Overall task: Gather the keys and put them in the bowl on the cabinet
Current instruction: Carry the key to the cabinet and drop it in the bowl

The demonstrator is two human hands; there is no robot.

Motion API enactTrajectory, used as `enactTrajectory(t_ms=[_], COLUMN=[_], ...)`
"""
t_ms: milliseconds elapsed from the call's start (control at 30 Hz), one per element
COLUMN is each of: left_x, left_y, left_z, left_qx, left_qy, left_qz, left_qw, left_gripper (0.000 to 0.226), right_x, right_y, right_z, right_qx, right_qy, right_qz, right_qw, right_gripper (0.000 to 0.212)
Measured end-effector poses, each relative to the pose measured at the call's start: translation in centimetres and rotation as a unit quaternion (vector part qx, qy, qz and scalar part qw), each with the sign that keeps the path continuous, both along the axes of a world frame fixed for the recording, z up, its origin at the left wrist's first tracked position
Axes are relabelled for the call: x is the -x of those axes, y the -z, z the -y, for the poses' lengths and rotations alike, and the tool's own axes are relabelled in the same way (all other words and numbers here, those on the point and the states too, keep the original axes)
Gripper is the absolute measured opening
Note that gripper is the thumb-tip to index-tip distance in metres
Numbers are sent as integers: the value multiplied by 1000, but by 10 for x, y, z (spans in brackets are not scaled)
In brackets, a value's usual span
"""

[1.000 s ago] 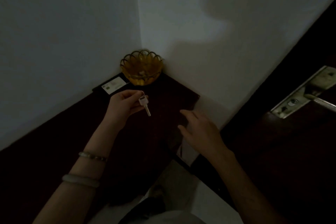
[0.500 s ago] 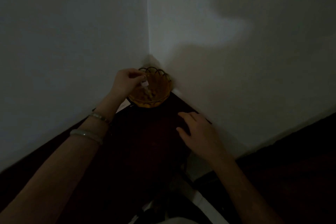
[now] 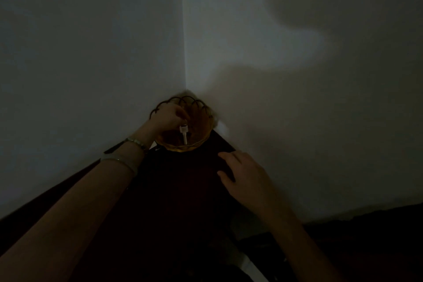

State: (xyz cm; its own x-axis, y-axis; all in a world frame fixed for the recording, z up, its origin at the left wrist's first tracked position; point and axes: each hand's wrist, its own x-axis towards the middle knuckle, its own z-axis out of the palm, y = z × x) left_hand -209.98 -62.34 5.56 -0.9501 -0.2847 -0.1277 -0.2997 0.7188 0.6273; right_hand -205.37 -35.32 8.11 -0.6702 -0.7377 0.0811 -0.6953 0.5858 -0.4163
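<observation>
An amber glass bowl with a scalloped rim sits in the wall corner on the dark cabinet. My left hand is over the bowl's left side, fingers pinched on a silver key that hangs blade-down inside the bowl. My right hand rests flat with fingers spread on the cabinet top near its right edge, holding nothing. The room is dim and the bowl's contents are hard to make out.
Two white walls meet right behind the bowl. The cabinet's right edge runs along the wall next to my right hand. Bracelets circle my left wrist. Dark floor lies at the lower right.
My left hand carried the key from above the cabinet top up and into the bowl. My view tilted up toward the corner; the door at the right left the view. The right hand stayed put.
</observation>
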Motion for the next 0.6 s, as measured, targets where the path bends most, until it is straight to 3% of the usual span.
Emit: enactTrajectory(t_ms=[267, 400, 500, 600], left_x=[-8, -18, -37, -68], left_y=[4, -11, -31, -48], left_z=[-8, -15, -26, -40], left_qx=[4, 85, 141, 139], left_qy=[-23, -52, -40, -32], left_qz=[13, -1, -44, -91], left_qw=[1000, 995, 988, 986], left_gripper=[34, 40, 36, 29], right_x=[2, 3, 3, 3], right_y=[1, 1, -1, -4], right_z=[-2, -6, -9, -11], right_qx=[12, 11, 16, 25], right_qy=[2, 12, 17, 14], right_qz=[8, 8, 1, -1], right_qw=[1000, 1000, 1000, 1000], right_gripper=[43, 43, 43, 44])
